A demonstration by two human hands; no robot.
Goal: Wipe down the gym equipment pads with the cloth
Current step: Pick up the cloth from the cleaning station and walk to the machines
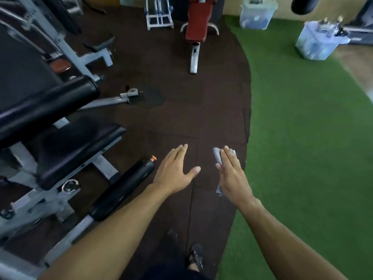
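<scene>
My right hand [232, 174] is stretched out over the dark rubber floor, its thumb pinching a grey cloth [217, 156] against the palm; the cloth shows past the fingers and below the wrist. My left hand [175, 170] hovers beside it, flat, fingers straight, holding nothing. To the left stands a grey-framed machine with a black roller pad [46, 106], a black seat pad [74, 146] and a black foam-covered bar [123, 188] with an orange tip. Neither hand touches any pad.
A red padded bench [196, 21] stands at the far middle. Green turf [302, 138] covers the right side, with two clear plastic bins [256, 14] [319, 40] at the back. A metal arm [113, 101] juts from the machine. My sandalled foot [196, 257] is below.
</scene>
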